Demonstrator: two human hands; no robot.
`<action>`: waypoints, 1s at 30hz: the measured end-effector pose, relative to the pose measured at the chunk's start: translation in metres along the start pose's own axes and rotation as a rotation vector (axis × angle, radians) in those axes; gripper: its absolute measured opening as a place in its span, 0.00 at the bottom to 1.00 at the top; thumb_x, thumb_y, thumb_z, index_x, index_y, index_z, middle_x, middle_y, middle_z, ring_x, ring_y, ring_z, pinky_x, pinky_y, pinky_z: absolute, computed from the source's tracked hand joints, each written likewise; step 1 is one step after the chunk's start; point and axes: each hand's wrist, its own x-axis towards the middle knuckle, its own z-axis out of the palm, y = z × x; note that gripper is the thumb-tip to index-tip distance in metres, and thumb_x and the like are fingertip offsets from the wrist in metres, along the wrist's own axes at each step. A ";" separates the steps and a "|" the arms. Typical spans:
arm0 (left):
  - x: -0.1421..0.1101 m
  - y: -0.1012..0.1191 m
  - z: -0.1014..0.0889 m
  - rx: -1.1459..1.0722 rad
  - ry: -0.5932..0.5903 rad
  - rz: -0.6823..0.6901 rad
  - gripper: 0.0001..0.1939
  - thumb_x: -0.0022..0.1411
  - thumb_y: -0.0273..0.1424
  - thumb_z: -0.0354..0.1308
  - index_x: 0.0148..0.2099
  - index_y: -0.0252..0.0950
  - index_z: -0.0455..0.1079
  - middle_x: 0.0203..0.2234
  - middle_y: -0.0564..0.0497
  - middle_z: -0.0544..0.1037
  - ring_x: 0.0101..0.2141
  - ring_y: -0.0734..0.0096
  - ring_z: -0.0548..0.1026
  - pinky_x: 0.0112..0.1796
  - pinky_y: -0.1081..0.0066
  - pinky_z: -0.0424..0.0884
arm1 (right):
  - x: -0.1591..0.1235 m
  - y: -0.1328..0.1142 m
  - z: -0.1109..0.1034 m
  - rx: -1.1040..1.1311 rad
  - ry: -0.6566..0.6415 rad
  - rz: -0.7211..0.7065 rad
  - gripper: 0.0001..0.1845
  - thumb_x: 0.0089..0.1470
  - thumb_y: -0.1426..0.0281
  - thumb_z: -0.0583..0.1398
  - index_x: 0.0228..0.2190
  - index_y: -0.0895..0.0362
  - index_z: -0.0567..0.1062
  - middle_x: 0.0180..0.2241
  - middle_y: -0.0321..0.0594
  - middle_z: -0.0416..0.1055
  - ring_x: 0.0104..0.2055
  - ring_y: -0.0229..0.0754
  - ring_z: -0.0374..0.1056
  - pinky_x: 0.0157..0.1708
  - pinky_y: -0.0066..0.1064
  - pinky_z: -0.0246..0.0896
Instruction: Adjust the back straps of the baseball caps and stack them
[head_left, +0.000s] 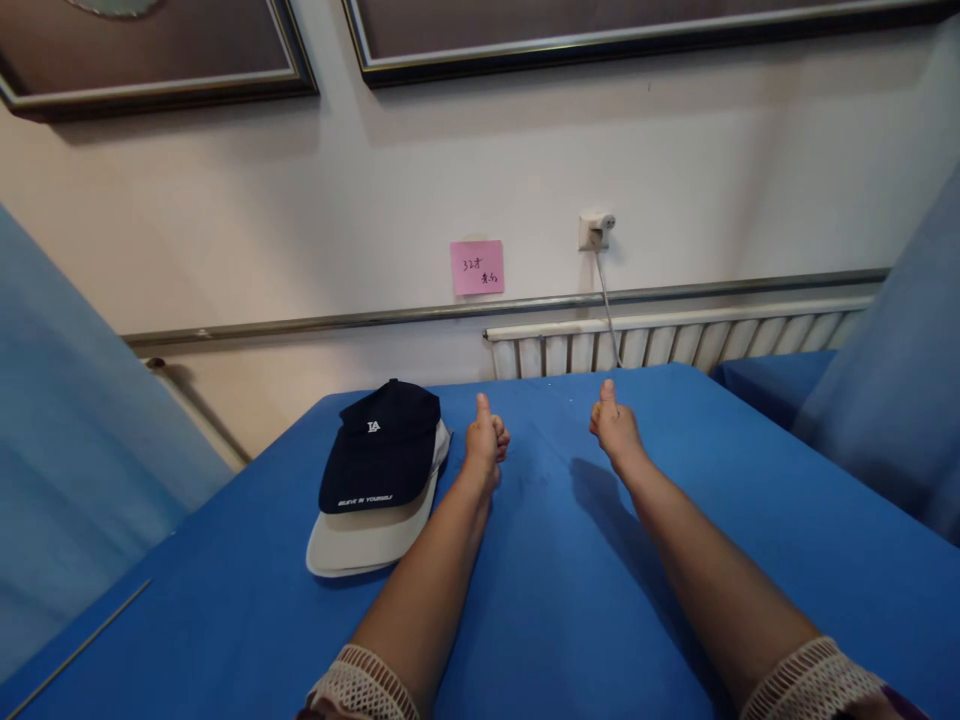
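Observation:
Both my arms reach forward over a blue-covered table [540, 590]. My left hand [486, 438] makes a fist with the thumb pointing up, and no object shows in it. To its left, apart from it, lies a dark navy cap [382, 450] with white lettering on its front and brim. Under that cap is a light-coloured cap [371, 545], its brim sticking out towards me. My right hand [616, 428] is likewise a thumbs-up fist, holding nothing that I can see. It is above the table's right half, with its shadow on the cloth.
Blue curtains [67, 440] hang at the left, with another curtain [892, 380] at the right. Behind the table are a radiator [660, 345], a metal rail [360, 321], a pink note [478, 267] and a plugged-in socket [595, 231]. A thin rod [82, 645] lies front left.

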 end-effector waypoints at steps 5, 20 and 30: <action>-0.002 -0.019 0.002 -0.083 0.039 -0.191 0.31 0.64 0.57 0.40 0.21 0.37 0.50 0.12 0.58 0.57 0.12 0.82 0.49 0.18 0.76 0.41 | -0.002 0.022 0.013 -0.123 -0.027 0.063 0.34 0.58 0.45 0.43 0.11 0.51 0.59 0.12 0.37 0.60 0.17 0.40 0.57 0.21 0.30 0.47; -0.120 -0.015 -0.088 -0.208 0.286 -0.150 0.16 0.52 0.37 0.66 0.41 0.36 0.68 0.34 0.50 0.76 0.23 0.77 0.72 0.22 0.76 0.62 | -0.118 0.057 0.009 -0.166 -0.358 0.005 0.04 0.52 0.67 0.56 0.28 0.53 0.71 0.25 0.36 0.71 0.27 0.40 0.65 0.29 0.29 0.56; -0.124 0.002 -0.121 -0.136 0.473 0.108 0.22 0.41 0.43 0.71 0.31 0.33 0.69 0.23 0.55 0.72 0.20 0.80 0.67 0.20 0.77 0.59 | -0.107 0.047 -0.003 0.018 -0.526 0.069 0.06 0.51 0.67 0.58 0.24 0.54 0.69 0.21 0.32 0.67 0.24 0.35 0.62 0.27 0.26 0.58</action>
